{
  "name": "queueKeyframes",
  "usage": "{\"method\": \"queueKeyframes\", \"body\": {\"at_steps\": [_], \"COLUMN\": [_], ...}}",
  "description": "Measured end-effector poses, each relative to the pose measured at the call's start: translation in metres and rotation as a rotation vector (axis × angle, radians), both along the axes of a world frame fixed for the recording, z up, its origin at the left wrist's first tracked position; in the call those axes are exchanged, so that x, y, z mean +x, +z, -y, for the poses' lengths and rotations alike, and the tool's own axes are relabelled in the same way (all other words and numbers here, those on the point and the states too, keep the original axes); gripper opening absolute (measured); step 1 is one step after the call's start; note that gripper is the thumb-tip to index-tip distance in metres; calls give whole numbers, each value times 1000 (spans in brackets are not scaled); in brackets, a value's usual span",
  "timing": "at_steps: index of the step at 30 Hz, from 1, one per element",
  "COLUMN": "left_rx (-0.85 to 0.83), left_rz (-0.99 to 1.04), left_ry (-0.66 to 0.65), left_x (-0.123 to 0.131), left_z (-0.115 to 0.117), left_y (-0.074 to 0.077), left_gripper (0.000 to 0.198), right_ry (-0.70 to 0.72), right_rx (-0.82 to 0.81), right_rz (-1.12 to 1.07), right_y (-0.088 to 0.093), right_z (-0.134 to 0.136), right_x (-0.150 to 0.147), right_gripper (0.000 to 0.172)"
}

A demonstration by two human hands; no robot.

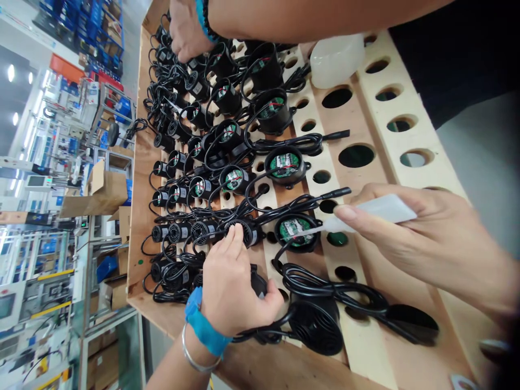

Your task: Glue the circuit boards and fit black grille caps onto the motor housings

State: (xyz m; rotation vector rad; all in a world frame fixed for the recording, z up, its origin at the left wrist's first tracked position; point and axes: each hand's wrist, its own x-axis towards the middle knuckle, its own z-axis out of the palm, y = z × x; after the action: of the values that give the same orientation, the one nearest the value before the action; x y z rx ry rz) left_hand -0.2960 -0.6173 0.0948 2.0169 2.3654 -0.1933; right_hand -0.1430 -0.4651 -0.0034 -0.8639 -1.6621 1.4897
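Note:
My right hand grips a white squeeze bottle with a long thin nozzle between thumb and fingers. The nozzle tip reaches into a round black housing, over its green circuit board and red wire. Back up, my left hand rests on black housings to the left, thumb apart from the fingers. Its fingertips touch a vented housing, while another housing is partly covered by the hand. A blue band and a silver bracelet circle my left wrist.
A wooden rack with round holes holds rows of black housings and coiled cables. Another person's hand reaches over the far rows. A translucent container lies on the rack. Cardboard boxes and shelving stand at left.

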Motion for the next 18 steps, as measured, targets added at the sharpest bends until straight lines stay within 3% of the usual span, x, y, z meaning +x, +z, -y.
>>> {"method": "queueKeyframes", "body": {"at_steps": [12, 18], "left_rx": [-10, -4], "left_rz": [3, 5], "left_ry": [0, 0], "left_x": [-1, -1], "left_z": [1, 1], "left_y": [0, 0], "left_gripper": [53, 50], "right_ry": [61, -8], "right_rx": [-21, -26], "right_rz": [-8, -14], "right_y": [3, 5], "right_z": [-4, -9], "right_x": [-4, -7], "right_gripper": [54, 58]}}
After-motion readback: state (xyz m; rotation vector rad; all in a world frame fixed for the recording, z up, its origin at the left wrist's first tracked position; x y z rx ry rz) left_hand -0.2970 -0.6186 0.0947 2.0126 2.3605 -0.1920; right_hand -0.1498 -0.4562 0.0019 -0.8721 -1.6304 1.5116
